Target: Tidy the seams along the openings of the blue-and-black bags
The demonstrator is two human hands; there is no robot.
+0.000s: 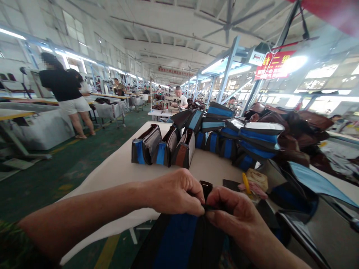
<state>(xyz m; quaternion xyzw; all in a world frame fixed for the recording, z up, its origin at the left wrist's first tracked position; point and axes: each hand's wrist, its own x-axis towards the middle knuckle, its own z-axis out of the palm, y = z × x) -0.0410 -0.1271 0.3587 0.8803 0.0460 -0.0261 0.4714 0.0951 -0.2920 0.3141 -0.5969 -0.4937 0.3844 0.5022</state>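
Observation:
A black fabric bag with a blue stripe hangs at the near table edge, below my two hands. My left hand pinches the bag's dark upper edge between thumb and fingers. Close beside it, my right hand grips the same edge, thumb and forefinger pressed together. A small dark brown flap with a metal-looking slot sticks up between the hands. The exact piece between the fingertips is mostly hidden.
Three upright bags, two blue-striped and one brown-striped, stand on the cream table. Behind and right lie piled blue-and-black bags. A yellow-handled tool lies by a cloth bundle. People work at machines beyond; one person stands left.

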